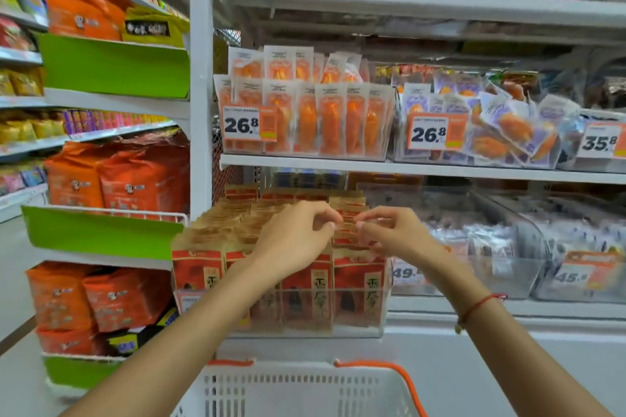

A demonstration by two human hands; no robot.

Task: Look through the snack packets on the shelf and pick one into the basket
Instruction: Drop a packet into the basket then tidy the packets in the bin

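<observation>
A: What sits closest to the camera?

B: A white slotted plastic basket with orange handles, at the bottom edge, below both forearms. I can see no packet in the part of it that shows.

A: And the hands?

B: Both reach over a clear plastic bin on the lower shelf, packed with upright red-and-tan paper snack packets. The left hand has its fingers curled, fingertips at the packet tops in the middle rows. The right hand, a red string bracelet on its wrist, does the same just beside it. They seem to pinch or part the top edges, but blur keeps me from telling whether either actually grips a packet.

A: So the snack packets are where?

B: All in the bin on the shelf.

A: Further back?

B: One shelf up, a clear bin of orange-filled translucent pouches carries a white and orange price tag reading 26.8. Right of it stands a bin of purple-and-orange pouches, jumbled. At the left, a side rack holds big orange bags behind green shelf lips.
</observation>
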